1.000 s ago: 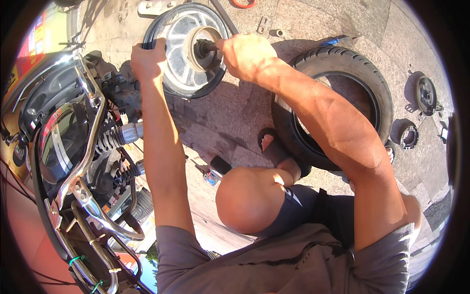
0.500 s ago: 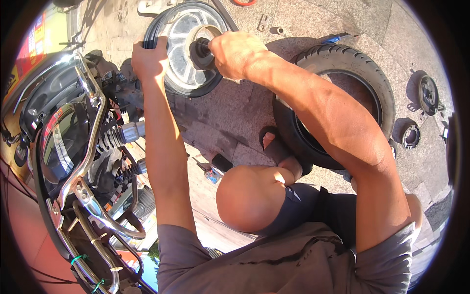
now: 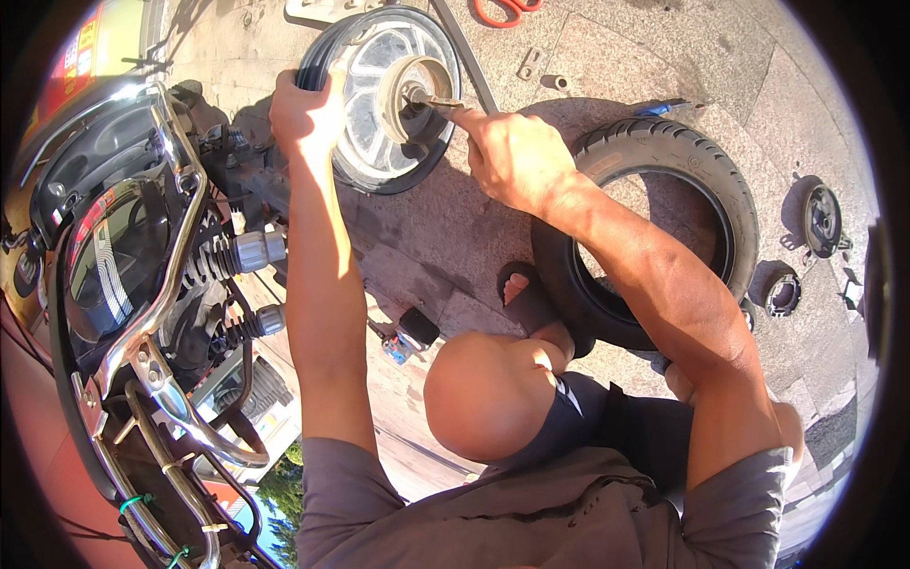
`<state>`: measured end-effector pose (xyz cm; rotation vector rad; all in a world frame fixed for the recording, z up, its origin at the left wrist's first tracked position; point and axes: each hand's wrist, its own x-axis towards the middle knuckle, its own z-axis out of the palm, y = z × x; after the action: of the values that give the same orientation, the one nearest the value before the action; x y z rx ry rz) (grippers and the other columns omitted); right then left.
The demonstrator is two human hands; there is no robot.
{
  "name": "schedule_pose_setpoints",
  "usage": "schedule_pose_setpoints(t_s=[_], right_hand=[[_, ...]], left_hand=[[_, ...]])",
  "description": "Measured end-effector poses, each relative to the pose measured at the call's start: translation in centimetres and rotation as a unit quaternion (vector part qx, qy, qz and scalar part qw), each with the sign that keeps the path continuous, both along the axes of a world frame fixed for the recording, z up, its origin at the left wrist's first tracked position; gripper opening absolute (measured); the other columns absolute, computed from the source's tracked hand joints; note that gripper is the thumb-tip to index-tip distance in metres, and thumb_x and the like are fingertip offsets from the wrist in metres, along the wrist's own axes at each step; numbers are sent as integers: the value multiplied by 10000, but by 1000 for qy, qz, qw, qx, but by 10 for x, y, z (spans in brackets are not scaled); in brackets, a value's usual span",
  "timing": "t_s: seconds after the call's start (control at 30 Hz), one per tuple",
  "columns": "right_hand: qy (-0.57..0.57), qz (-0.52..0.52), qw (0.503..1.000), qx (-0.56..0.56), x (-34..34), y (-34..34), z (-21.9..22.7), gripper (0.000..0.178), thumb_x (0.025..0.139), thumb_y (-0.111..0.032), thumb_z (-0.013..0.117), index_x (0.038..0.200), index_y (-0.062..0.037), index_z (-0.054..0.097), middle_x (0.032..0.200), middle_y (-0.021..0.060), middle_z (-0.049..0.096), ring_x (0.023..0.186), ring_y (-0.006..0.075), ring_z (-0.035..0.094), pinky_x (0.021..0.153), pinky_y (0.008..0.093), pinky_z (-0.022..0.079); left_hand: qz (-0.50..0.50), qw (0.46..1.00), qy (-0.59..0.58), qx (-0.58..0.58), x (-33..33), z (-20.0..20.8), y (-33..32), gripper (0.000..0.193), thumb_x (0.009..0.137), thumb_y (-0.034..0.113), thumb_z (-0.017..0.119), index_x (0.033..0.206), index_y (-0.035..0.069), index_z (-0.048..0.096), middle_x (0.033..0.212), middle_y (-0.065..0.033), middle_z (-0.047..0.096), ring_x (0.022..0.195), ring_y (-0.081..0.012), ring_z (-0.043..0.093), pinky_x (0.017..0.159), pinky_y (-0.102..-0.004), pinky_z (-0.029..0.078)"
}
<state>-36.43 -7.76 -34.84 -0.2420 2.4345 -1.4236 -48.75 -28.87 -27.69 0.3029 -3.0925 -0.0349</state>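
A silver wheel hub with a black rim [image 3: 368,142] stands tilted at the top middle. My left hand [image 3: 308,119] is closed around the rim's left edge, thumb toward the hub face and fingers hidden behind. My right hand [image 3: 521,156] is closed on a slim tool [image 3: 442,102]. Its far end reaches into the round recess in the hub's middle, by the dark axle [image 3: 414,106]. The handle is hidden in my fist, and the tool's exact kind cannot be made out.
A loose black tyre [image 3: 706,156] lies right of my right hand, a blue-handled tool [image 3: 664,108] beyond it. Round parts [image 3: 823,218] lie farther right. Orange-red handles [image 3: 509,9] and a flat metal bar [image 3: 466,57] are at the top. A motorbike frame [image 3: 171,256] stands at left.
My right hand has drawn back right and down from the hub's middle, so the slim tool and the axle now show. My left hand still holds the rim.
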Motion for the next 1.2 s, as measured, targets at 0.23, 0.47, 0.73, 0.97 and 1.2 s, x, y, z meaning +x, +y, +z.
schedule_pose_setpoints(t_s=[0.23, 0.47, 0.73, 0.97, 1.2], right_hand=[[-102, 36, 994, 18, 24, -9, -22, 296, 880, -166, 551, 1152, -128, 662, 900, 223, 694, 880, 390, 681, 808, 497, 538], [-43, 47, 998, 24, -6, -16, -42, 307, 876, -158, 567, 1162, -138, 679, 899, 201, 703, 854, 378, 685, 788, 457, 551], [-40, 156, 983, 88, -45, -6, -43, 302, 892, -191, 544, 1150, -205, 703, 1007, 136, 718, 982, 313, 680, 860, 421, 551], [-26, 128, 989, 74, -18, -11, -46, 278, 910, -194, 565, 1168, -180, 669, 858, 170, 703, 819, 343, 699, 745, 457, 566], [44, 216, 967, 132, -21, -13, -27, 250, 918, -177, 555, 1150, -148, 642, 813, 144, 698, 790, 320, 716, 696, 432, 581]], left_hand=[[7, 997, 13, 73, -1, -3, -9, 651, 757, 504, 755, 1170, 13, 648, 1066, -238, 694, 1032, -386, 664, 908, -422, 504], [16, 999, 6, 51, -11, -4, -23, 671, 761, 499, 755, 1219, 23, 635, 1121, -243, 682, 1074, -381, 654, 948, -414, 492], [-21, 996, 31, 81, 3, -7, -15, 657, 760, 494, 769, 1224, 48, 638, 1126, -226, 685, 1074, -361, 658, 948, -407, 492], [-27, 996, 27, 79, 2, -6, -13, 603, 781, 425, 785, 1191, 6, 645, 1073, -195, 701, 999, -302, 675, 904, -368, 500], [-48, 994, 50, 84, 9, -5, -12, 572, 795, 390, 780, 1224, 40, 639, 1088, -177, 709, 1021, -326, 679, 912, -384, 503]])
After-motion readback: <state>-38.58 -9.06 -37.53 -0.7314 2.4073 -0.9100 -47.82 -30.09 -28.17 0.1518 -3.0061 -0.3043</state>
